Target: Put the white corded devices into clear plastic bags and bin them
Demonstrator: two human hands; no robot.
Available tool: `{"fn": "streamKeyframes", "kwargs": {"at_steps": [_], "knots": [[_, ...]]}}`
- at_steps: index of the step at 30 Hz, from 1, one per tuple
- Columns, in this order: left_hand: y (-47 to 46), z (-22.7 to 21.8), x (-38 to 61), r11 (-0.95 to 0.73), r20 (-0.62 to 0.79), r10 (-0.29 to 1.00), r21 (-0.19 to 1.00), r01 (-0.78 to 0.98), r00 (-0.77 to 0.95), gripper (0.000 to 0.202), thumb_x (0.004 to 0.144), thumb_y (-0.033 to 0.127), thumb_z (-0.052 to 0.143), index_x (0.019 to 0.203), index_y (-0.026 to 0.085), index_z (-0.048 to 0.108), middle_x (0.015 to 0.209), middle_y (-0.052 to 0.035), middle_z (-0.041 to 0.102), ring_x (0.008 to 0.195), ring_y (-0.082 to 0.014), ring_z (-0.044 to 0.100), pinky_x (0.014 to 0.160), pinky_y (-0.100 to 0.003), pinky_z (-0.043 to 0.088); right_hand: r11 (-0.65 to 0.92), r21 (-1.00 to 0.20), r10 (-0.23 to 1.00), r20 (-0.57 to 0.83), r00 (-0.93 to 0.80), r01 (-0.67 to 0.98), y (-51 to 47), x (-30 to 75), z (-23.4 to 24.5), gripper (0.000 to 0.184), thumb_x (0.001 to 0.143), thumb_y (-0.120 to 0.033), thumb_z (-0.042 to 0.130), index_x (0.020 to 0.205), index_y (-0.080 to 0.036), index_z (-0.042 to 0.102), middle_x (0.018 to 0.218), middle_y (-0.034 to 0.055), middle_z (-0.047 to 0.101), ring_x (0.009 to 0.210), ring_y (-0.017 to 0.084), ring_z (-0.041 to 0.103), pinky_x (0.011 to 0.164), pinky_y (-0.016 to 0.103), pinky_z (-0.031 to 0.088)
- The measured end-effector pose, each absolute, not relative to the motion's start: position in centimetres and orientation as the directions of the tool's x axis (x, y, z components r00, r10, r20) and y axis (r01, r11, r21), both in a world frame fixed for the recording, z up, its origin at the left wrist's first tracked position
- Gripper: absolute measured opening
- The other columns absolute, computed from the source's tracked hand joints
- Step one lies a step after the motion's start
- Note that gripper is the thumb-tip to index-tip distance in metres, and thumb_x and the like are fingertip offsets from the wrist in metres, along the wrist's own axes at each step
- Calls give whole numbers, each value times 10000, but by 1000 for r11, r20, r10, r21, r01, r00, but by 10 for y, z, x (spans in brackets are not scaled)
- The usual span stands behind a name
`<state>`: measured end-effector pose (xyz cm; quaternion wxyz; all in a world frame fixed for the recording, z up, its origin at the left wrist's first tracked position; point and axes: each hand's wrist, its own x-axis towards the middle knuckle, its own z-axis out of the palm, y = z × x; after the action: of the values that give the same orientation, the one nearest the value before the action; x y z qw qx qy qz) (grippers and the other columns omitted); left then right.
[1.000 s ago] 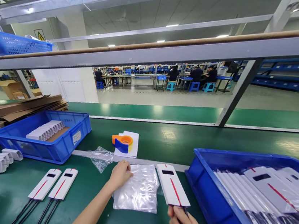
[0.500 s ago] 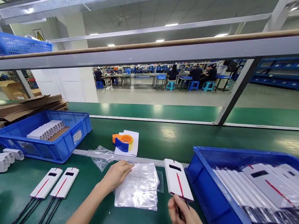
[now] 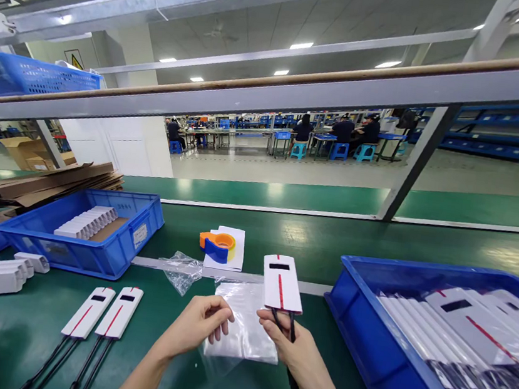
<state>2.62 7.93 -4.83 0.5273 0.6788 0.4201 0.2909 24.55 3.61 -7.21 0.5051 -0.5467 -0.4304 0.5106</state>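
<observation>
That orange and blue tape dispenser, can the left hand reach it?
Probably yes: nothing tall stands between the left hand and the dispenser, just flat, clear plastic bags.

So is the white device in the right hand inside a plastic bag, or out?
Out. The white device looks uncovered on its visible sides; the right hand holds its bare black cables.

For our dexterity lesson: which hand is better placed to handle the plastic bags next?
Likely the left hand, at the clear plastic bags; the right hand holds a white device by its black cables.
</observation>
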Motion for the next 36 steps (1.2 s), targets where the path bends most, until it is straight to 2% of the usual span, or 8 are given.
{"fn": "streamKeyframes", "kwargs": {"at_steps": [4,8,10,13,16,23,30,36], "knots": [[63,-38,24,-37,-135,857,946,321,497,267,918,376,555,838,152,677,669,-3,634,504,-102,525,449,-182,377,-117,-993,993,-118,-26,23,25,232,-60,384,762,-531,739,905,-176,769,771,22,691,707,189,554,645,294,415],[54,-33,23,-34,-165,856,928,372,490,278,934,383,542,824,167,676,652,5,621,513,-117,517,479,-213,369,-67,-994,991,-77,-112,91,18,227,-51,383,802,-544,670,688,-183,611,654,-35,474,663,152,403,621,286,317],[49,-35,24,-115,-83,890,911,397,448,253,941,366,548,831,180,680,708,-14,643,608,-154,563,569,-250,414,-58,-992,993,-69,-98,110,17,227,-52,398,804,-563,642,679,-197,546,668,-38,447,673,156,397,631,289,314],[37,-42,31,-310,218,946,822,478,239,138,927,322,586,930,211,668,939,-71,683,880,-241,607,783,-325,444,-60,-990,997,-66,-43,125,17,225,-60,385,803,-561,626,688,-211,514,670,-38,457,667,160,409,635,291,321],[26,-49,44,-393,377,915,758,521,142,136,933,324,583,836,233,615,885,-68,648,863,-253,579,775,-342,416,-67,-990,998,-69,-9,121,16,220,-67,368,782,-548,645,694,-209,533,664,-31,490,655,163,430,636,295,340],[26,-45,60,-130,45,958,948,289,284,218,917,337,567,744,209,536,778,-21,591,717,-182,516,664,-274,384,-74,-997,996,-75,-57,19,7,211,-66,421,760,-603,691,709,-216,534,695,-18,528,670,169,480,648,292,389],[17,-43,39,-253,156,936,921,296,314,315,978,398,538,730,203,517,764,-20,561,740,-184,512,708,-277,395,-167,-983,986,-168,5,-82,5,231,-62,505,785,-685,697,781,-209,526,651,-89,343,569,95,230,519,260,190],[22,-37,26,-241,146,923,941,238,356,250,950,345,619,1166,219,613,1185,-81,634,1142,-249,552,999,-335,392,-212,-965,973,-193,-129,-153,2,226,-58,566,736,-723,727,713,-219,469,576,-121,272,507,64,171,496,266,122]]}}
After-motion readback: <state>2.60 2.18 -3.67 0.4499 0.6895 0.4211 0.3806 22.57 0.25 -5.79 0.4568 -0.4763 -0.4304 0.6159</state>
